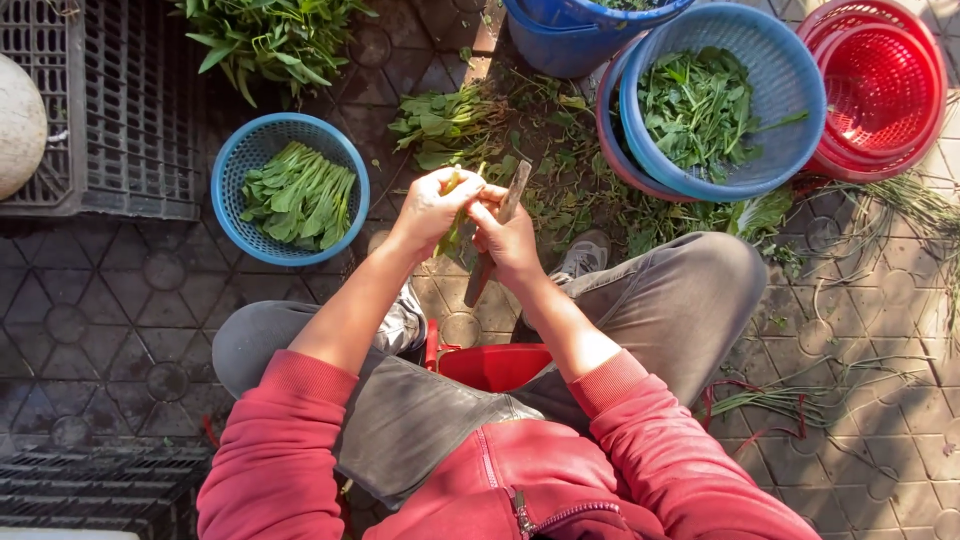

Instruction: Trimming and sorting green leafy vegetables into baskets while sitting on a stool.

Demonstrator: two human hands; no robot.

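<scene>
A: At frame centre, a green stalk [455, 228] is pinched in the closed left hand [428, 210]; a knife [497, 232] is gripped in the closed right hand [508, 240].

B: Judged light, limp, easily bruised; best held near the firmer stem. Trimmed greens are noted in the blue basket [232, 160], upper left.

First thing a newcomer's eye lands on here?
Dead centre, the left hand and right hand meet over a green stalk, the right also gripping a knife. Next come the baskets: a small blue basket of stacked leaves at left, a large blue basket of loose greens upper right, beside empty red baskets.
</scene>
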